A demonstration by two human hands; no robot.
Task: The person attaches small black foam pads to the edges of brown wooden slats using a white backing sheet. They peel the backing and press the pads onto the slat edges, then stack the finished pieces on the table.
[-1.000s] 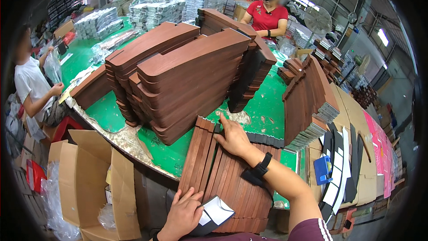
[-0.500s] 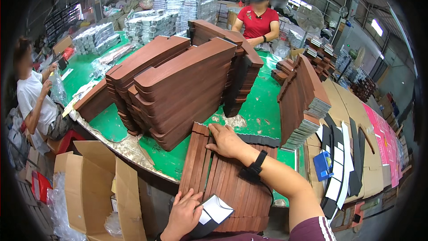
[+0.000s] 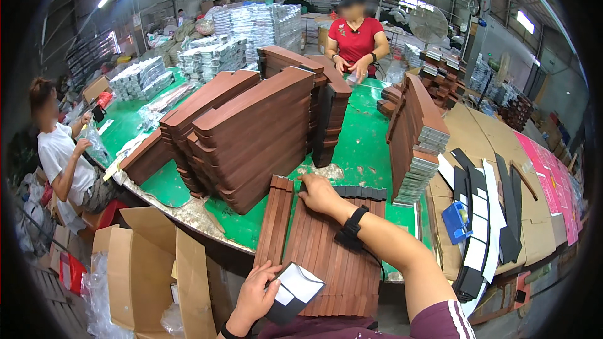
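Note:
Brown wood-grain slats (image 3: 326, 245) lie side by side before me, with a narrow gap setting off a smaller group (image 3: 274, 220) on the left. At the far end, beside that gap, my right hand (image 3: 321, 199) has its fingers bent over the edge slat of the larger group. My left hand (image 3: 254, 295) is at the near end, its fingertips by the smaller group. Between its thumb and fingers is a black strip with white patches (image 3: 301, 290), tilted over the slats. A black band circles each wrist.
Tall stacks of brown curved boards (image 3: 251, 132) stand on the green table (image 3: 364, 138); another stack (image 3: 414, 144) is at right. An open carton (image 3: 151, 276) sits lower left. A blue tape dispenser (image 3: 456, 221) lies among black and white strips. Two people work across the table and at left.
My right hand's fingers have drawn in from a spread pose and bent at the slat edge. The black strip has tilted up in my left hand. The person in red has brought both hands together.

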